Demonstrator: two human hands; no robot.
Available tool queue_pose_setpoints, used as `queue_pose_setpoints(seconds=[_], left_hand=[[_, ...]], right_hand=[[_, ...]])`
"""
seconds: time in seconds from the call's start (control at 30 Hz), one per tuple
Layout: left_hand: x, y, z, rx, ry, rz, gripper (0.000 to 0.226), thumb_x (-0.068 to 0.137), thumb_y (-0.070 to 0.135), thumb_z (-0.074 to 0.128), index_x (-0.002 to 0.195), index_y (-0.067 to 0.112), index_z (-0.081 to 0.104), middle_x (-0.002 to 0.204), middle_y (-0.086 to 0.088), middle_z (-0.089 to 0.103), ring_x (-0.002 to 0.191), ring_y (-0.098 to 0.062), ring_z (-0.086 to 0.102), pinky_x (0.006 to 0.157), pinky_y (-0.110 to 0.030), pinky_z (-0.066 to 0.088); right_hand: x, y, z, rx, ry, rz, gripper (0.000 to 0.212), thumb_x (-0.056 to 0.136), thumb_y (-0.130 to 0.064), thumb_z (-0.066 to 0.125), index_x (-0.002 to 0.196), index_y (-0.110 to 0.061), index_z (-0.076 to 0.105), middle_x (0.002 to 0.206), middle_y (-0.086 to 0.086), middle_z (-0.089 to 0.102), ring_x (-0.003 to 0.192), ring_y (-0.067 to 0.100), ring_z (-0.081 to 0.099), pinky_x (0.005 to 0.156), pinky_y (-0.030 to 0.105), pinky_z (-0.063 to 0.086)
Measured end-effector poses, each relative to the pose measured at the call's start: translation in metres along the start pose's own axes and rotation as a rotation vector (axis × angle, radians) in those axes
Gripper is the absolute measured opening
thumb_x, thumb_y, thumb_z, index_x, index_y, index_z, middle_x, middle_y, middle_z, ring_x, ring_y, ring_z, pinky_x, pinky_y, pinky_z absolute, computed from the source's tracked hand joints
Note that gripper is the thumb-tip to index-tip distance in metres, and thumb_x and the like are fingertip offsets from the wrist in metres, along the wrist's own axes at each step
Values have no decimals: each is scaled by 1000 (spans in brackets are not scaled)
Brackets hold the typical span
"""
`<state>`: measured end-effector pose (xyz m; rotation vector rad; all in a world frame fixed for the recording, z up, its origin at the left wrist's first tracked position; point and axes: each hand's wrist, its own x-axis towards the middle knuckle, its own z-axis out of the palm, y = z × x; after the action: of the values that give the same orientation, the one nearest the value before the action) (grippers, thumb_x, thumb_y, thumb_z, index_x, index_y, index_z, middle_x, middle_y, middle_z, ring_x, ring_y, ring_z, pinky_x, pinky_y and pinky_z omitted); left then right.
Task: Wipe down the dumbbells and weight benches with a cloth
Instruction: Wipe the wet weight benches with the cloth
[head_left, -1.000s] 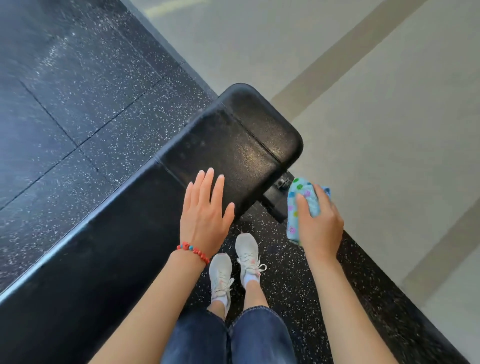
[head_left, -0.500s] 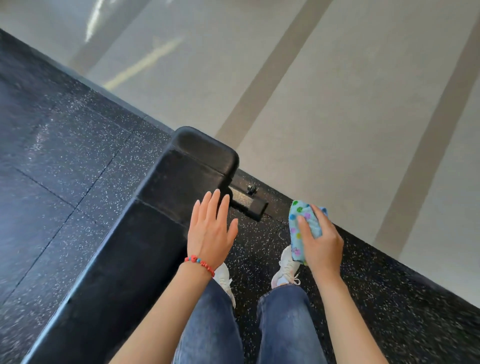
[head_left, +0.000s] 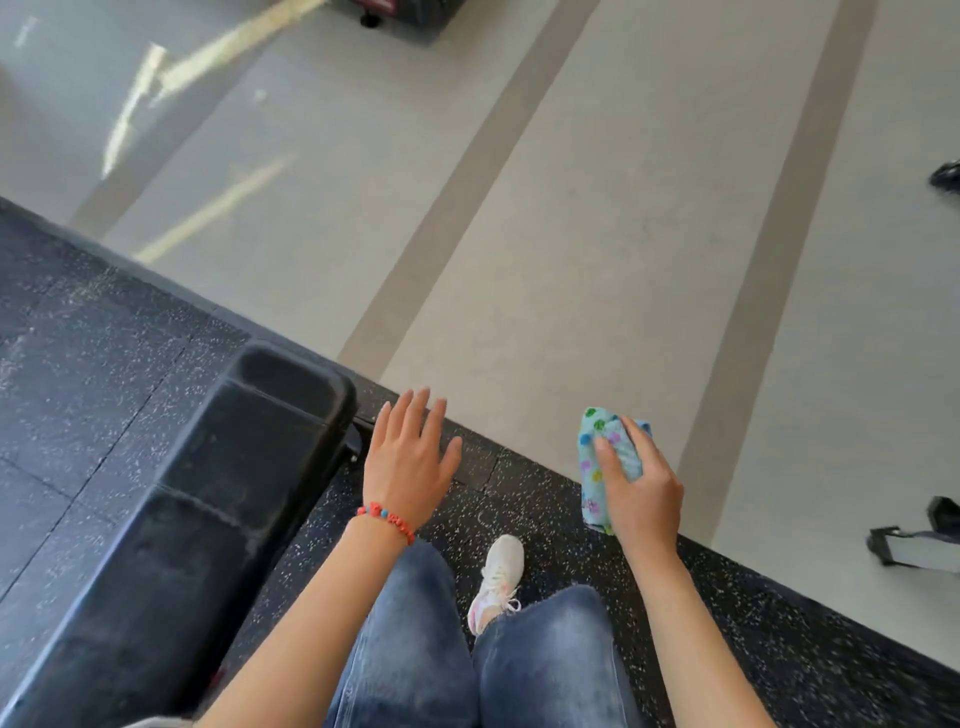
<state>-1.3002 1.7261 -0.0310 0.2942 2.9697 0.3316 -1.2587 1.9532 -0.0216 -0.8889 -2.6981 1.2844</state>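
Right hand (head_left: 641, 493) grips cloth (head_left: 602, 462); left hand (head_left: 408, 462) flat beside bench (head_left: 208, 499).

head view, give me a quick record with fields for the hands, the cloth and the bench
left hand: open, fingers spread, in the air beside the bench end, not touching it
right hand: grips the cloth
cloth: light blue with coloured dots, bunched up, held off the bench
bench: black padded, at the person's left, nothing on it
floor: speckled black rubber mat underfoot, pale striped floor beyond
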Motion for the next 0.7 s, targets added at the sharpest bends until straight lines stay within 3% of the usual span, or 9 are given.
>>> queue_pose_setpoints(seconds=[0.4,0.57,0.7], left_hand=[[144,36,-24,-55,59,85,51,88,36,37,116,1,61,120,-21,61,113,-39,57,95,-54,42],[220,31,-45,-42,85,107,51,87,36,37,114,0,62,117,-21,62,110,-39,58,93,-54,43],[273,25,-66,-35,127,94,51,88,36,38,114,0,62,117,-21,62,109,-40,59,92,-56,44]], right_hand=[[125,-51,3,50,3,-25,41,85,-36,62,122,-19,59,113,7,65,98,20,61,84,36,52],[199,-101,11,62,0,-51,40,86,-34,63,123,-19,59,115,6,63,100,19,60,84,28,47],[253,-140,15,92,7,-75,40,86,-35,62,123,-20,58,115,5,63,101,19,59,85,29,48]])
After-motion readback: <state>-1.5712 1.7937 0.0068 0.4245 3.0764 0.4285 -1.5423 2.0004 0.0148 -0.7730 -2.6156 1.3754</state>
